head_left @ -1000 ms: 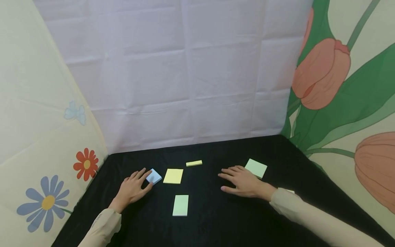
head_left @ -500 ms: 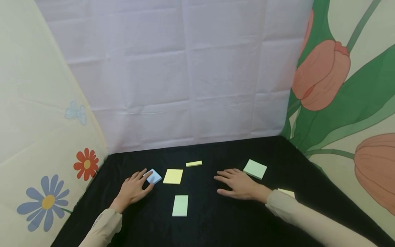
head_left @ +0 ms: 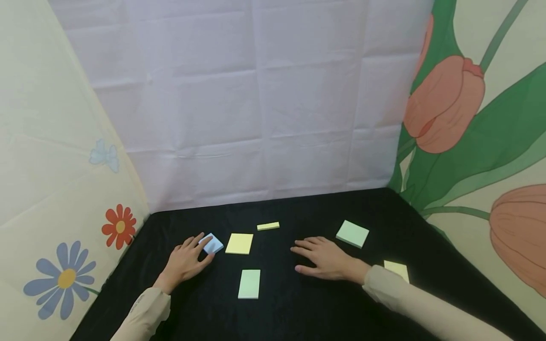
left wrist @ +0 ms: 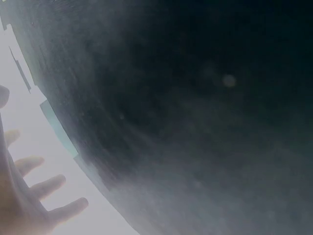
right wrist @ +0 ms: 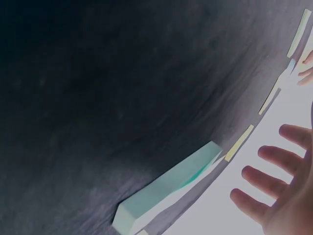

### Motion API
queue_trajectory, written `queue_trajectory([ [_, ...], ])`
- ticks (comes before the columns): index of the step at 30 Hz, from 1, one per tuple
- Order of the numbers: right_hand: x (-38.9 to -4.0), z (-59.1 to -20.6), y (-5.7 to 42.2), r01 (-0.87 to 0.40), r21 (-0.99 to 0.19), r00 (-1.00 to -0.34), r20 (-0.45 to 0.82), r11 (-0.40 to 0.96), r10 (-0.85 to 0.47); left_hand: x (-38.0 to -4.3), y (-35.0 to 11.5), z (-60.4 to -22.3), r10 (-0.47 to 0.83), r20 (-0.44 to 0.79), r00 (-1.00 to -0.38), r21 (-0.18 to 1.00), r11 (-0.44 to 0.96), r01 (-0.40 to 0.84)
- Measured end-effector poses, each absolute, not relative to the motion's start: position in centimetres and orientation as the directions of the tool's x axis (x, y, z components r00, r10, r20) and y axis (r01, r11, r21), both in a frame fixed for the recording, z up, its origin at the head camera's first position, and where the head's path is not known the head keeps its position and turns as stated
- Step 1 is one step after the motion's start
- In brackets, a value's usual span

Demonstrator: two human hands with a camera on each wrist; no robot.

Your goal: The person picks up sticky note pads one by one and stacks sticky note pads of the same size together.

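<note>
Holds nothing in left hand [head_left: 182,261] or right hand [head_left: 326,260], with fingers spread.
Has a blue pad [head_left: 214,245] partly beneath the left hand and a green pad [head_left: 352,233] just beyond the right hand.

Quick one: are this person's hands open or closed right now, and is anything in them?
Left hand: open, at the blue pad; touching or just above it, I can't tell.
Right hand: open, holding nothing.
</note>
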State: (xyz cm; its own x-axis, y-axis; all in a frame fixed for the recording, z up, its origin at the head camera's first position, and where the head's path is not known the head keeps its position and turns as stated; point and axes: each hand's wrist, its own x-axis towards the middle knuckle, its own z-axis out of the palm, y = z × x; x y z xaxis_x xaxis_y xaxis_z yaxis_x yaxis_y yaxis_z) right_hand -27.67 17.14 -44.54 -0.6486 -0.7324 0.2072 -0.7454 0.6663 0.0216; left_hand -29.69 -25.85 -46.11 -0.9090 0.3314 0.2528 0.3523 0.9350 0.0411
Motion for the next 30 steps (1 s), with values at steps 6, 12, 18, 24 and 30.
queue_trajectory([
  [6, -27.4, -44.6, 16.5, -0.753, 0.015, -0.642, 0.197, 0.658, -0.740, -29.8, -25.7, -45.9, 0.326, 0.237, -0.915, 0.047, 0.937, 0.346],
  [12, -27.2, -44.8, 16.0, -0.757, 0.006, -0.642, 0.186, 0.654, -0.744, -30.0, -25.6, -46.0, 0.339, 0.243, -0.909, 0.034, 0.933, 0.357],
  [18, -27.0, -44.6, 15.7, -0.748, 0.003, -0.655, 0.161, 0.664, -0.738, -30.2, -25.6, -46.0, 0.340, 0.254, -0.906, 0.026, 0.933, 0.358],
  [24, -27.0, -44.6, 15.4, -0.745, -0.014, -0.662, 0.138, 0.667, -0.737, -30.3, -25.5, -46.1, 0.347, 0.259, -0.901, 0.025, 0.931, 0.365],
  [30, -27.0, -44.7, 15.2, -0.752, -0.023, -0.655, 0.138, 0.658, -0.743, -30.4, -25.5, -46.2, 0.350, 0.260, -0.900, 0.025, 0.930, 0.368],
])
